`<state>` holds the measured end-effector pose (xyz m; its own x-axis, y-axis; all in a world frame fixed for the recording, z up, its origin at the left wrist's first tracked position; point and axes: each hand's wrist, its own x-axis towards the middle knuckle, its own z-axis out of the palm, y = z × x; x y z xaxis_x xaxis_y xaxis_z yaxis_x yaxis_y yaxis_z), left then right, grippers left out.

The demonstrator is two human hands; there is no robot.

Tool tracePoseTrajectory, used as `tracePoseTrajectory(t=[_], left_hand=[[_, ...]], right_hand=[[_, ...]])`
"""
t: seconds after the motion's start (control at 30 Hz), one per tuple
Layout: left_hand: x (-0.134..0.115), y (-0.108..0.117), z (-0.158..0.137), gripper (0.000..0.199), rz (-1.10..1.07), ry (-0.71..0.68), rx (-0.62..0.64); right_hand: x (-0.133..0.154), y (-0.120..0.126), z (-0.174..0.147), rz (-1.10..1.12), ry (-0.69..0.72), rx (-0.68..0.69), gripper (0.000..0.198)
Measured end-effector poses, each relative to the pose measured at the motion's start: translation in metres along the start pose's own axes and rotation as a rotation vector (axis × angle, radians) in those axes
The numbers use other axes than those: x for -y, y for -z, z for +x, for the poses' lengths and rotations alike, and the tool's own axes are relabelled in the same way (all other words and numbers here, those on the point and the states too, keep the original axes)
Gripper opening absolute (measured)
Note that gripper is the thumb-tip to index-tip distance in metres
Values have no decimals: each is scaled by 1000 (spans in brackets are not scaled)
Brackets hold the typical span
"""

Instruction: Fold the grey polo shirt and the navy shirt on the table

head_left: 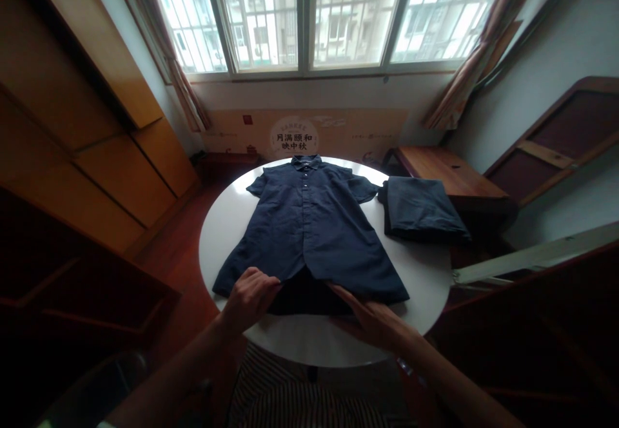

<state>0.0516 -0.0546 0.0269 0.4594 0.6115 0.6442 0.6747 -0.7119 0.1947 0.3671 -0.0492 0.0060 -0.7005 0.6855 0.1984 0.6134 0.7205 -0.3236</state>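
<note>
In the head view, the shirt (304,222) lies front up on the round white tabletop (314,347), its collar (307,162) at the far edge and its hem (374,298) toward the near edge. The left hand (252,296) has its fingers bent in a pinch on the front hem, left of the middle slit. The right hand (365,312) lies at the hem on the other side, fingers fairly straight; whether its thumb clamps the cloth from below cannot be told.

An uneven pull is likely the main risk: with the left pinch firmer than the right hold, the front could skew and crease along the buttons. Tugging toward the near edge might bunch the darker back layer showing in the slit. Pushing away could send the collar over the far edge, where little tabletop is left.

The shirt's lower left corner sits close to the left edge, so a slip that way would probably let it droop. On the right, a sleeve (363,188) ends right beside the folded pile (420,205); spreading it could nudge the pile, whose outer corner already juts past the right edge. Bare room remains along the near edge and at the near right.
</note>
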Motion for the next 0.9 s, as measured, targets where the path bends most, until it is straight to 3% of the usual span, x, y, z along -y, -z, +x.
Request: tracePoseTrajectory(t=[0.07, 0.17, 0.23, 0.37, 0.43, 0.53, 0.67, 0.8, 0.9], left_hand=[[-5, -3, -1, 12, -40, -7, 74], [-9, -6, -5, 14, -98, -94, 245], [-7, -4, -6, 18, -114, -58, 248], [19, 11, -8, 19, 23, 300, 67], [39, 21, -14, 22, 124, 495, 23], [64, 33, -29, 42, 185, 802, 38], [82, 38, -42, 60, -111, 1111, 158], [83, 42, -41, 64, -513, 1202, 137], [79, 50, -45, 82, -632, 1248, 190]], right_hand=[[5, -2, -1, 2, 39, -6, 56], [9, -4, -1, -79, 57, 36, 28], [6, -4, 1, -152, 97, 43, 18], [-2, 3, 3, -241, 276, 11, 30], [-4, 7, 3, -264, 269, 12, 30], [-3, 11, 0, -251, 209, 37, 36], [-5, 13, 0, -238, 174, 11, 50], [-7, 17, -3, -319, 221, -58, 36], [-3, 22, -15, -310, 254, -63, 31]])
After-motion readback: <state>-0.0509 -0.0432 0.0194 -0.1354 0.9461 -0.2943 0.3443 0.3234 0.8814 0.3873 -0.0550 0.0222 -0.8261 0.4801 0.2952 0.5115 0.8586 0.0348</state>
